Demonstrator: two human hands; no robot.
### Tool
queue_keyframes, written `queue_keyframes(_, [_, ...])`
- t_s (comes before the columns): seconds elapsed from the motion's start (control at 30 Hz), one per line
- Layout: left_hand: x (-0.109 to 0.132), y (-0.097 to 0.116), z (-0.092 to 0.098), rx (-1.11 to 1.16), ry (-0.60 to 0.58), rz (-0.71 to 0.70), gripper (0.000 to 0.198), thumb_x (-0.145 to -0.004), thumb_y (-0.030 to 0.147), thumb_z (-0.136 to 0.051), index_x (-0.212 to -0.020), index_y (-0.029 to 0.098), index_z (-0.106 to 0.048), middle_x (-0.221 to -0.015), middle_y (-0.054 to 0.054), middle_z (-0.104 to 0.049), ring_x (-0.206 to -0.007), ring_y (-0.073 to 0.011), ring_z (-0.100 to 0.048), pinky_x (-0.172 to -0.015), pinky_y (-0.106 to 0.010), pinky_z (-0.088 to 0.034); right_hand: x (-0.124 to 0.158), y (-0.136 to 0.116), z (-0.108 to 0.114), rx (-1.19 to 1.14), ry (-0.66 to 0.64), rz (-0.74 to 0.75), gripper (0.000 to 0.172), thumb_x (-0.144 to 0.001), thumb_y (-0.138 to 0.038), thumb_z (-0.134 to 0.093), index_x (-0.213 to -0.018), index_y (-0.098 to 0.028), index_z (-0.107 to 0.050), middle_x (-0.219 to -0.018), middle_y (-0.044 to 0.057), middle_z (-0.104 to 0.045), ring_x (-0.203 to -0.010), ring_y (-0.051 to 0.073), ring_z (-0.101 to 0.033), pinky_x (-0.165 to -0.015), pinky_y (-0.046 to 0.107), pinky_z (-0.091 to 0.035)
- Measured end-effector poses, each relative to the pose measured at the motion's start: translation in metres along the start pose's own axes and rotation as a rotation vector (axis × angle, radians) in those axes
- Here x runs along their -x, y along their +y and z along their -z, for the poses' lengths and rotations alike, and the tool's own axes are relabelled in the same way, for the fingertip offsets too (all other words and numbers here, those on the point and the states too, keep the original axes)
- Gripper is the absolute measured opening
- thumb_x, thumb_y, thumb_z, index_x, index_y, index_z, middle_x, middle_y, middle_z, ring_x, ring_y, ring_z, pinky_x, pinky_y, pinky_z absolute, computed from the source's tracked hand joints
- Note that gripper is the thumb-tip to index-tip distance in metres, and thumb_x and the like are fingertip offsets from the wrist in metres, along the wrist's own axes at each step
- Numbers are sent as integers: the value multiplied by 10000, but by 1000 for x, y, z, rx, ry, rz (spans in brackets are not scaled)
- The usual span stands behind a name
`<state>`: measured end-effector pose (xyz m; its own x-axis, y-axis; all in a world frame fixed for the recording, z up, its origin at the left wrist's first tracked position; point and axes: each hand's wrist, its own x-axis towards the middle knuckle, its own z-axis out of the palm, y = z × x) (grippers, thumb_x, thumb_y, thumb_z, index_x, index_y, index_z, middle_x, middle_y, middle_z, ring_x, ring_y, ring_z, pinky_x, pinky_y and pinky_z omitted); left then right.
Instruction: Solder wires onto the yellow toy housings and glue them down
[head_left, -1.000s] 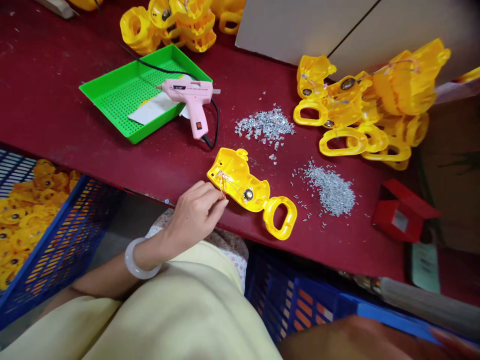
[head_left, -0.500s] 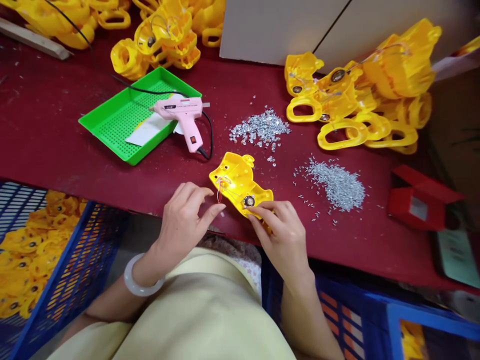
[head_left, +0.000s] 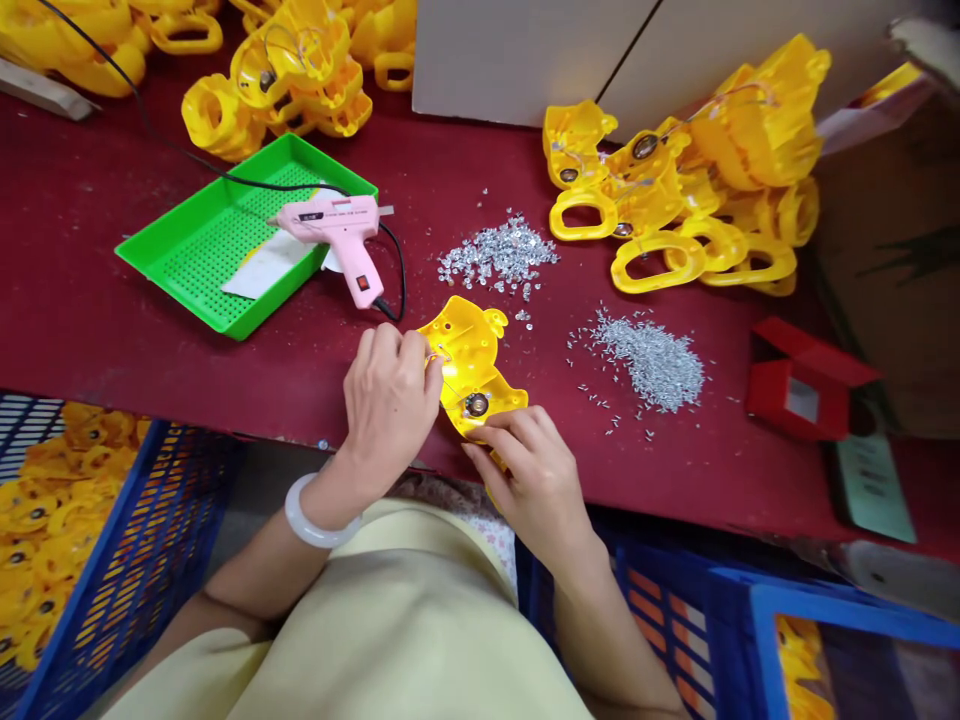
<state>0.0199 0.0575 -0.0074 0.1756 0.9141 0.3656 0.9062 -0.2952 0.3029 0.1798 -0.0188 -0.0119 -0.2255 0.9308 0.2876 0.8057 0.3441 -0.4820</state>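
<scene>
A yellow plastic moulded part (head_left: 472, 345) lies on the dark red bench (head_left: 150, 370), with a small round metal disc (head_left: 476, 404) set in it. My left hand (head_left: 390, 405) pinches at the part's upper left edge, where thin wires (head_left: 435, 357) show briefly beside the fingertips. My right hand (head_left: 532, 490) grips the lower end, and its fingers hide the part's handle loop. A white bangle (head_left: 319, 510) circles my left wrist. Close to my left hand lies a pink hot glue gun (head_left: 337, 235), resting across the edge of a green perforated tray (head_left: 191, 260).
Two piles of small silver pieces (head_left: 499, 255) (head_left: 649, 365) lie right of the part. Heaps of yellow parts (head_left: 675, 190) stand at the back, beside a red box (head_left: 802, 385). Blue crates (head_left: 127, 560) (head_left: 825, 620) stand below the bench edge, and the left one holds yellow parts.
My right hand has come in and taken the part's lower end. The part has turned, its handle loop now hidden, and my left fingers have closed at its edge. The view has shifted slightly.
</scene>
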Motion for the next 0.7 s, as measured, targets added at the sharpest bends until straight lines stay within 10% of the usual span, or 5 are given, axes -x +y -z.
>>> queue_keyframes(0.7, [-3,-2,-10,443,168,-149,97,-895,132,-572,-846,194,-629,-890,-18,-697,-881,-162,-644,-807,-325,-528,-57,19,16,-38,2,-116,159,-912,-251,-553,-983,-160,-664,-877,74,-723,-764,184,-656,-691,308,-480])
